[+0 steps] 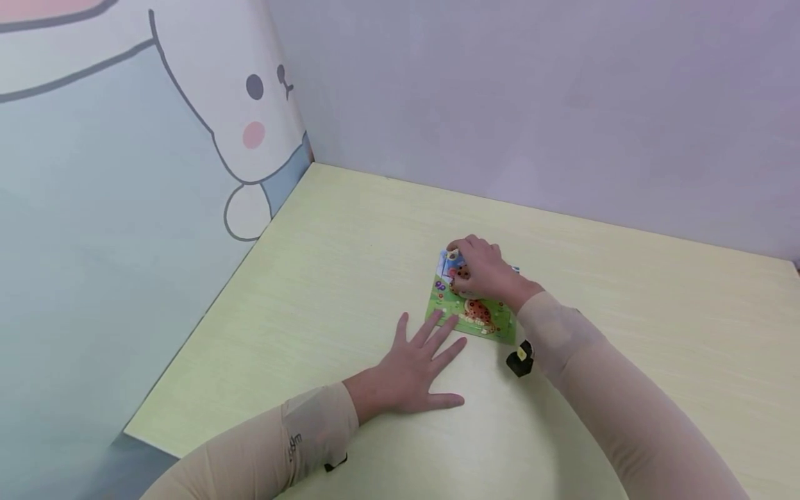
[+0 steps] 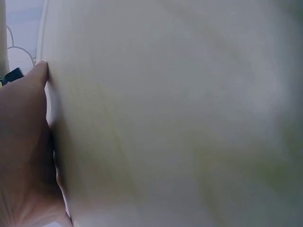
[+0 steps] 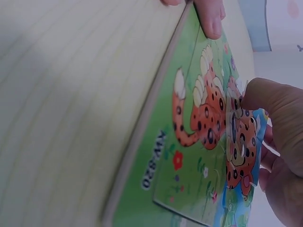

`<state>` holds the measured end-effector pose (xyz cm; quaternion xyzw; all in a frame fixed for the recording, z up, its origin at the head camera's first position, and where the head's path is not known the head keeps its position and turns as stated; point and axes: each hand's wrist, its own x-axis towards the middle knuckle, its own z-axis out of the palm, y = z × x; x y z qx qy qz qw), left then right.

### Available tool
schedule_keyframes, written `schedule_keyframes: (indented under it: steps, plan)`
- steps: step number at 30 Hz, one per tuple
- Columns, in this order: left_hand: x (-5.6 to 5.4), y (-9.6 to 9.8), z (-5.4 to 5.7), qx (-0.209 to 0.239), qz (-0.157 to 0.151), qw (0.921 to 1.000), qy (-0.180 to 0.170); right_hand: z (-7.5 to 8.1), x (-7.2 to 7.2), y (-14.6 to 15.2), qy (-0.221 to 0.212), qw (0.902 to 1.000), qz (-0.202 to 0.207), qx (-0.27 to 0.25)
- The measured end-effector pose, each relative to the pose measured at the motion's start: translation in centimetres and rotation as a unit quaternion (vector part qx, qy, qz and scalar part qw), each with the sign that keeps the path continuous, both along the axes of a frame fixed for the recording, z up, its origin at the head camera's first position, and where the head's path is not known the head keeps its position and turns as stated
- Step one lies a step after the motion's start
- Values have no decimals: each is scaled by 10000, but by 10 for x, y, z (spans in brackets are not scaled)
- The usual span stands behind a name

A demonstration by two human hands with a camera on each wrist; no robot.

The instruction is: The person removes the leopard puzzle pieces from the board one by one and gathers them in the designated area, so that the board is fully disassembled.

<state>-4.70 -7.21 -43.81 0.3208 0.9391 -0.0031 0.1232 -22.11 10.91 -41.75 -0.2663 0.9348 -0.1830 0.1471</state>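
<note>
Marking: "KW-820" (image 3: 154, 160), dark characters with a pale outline, printed on the flat, green-bordered picture board with an orange spotted animal (image 3: 201, 163). Position: near border, toward the right corner. Legible in the right wrist view; too small to read in the head view.

Secondary marking: dark characters (image 1: 295, 446) on the beige fabric sleeve of the left arm (image 1: 250, 451), close to the cuff. Reading: cannot be determined.

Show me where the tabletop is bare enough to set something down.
Free: tabletop between mural wall and left hand; also right of the right sleeve. Crowded: leopard puzzle, under right hand and left fingertips.
</note>
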Motion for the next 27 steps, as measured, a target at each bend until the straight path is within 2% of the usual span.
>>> schedule_keyframes:
  steps: [6, 10, 18, 27]
  plan:
    - [0, 0, 0, -59, 8, 10000, -5, -1, 3, 0, 436, 9989, 132, 131]
    - [0, 0, 0, -69, 5, 10000, 17, -1, 4, 0, 539, 9984, 139, 136]
    - [0, -1, 0, -31, 22, 10000, -19, 1, 6, -1, 505, 9985, 100, 201]
    - [0, -1, 1, 52, 13, 10000, -41, -1, 3, -1, 129, 9998, 9, 125]
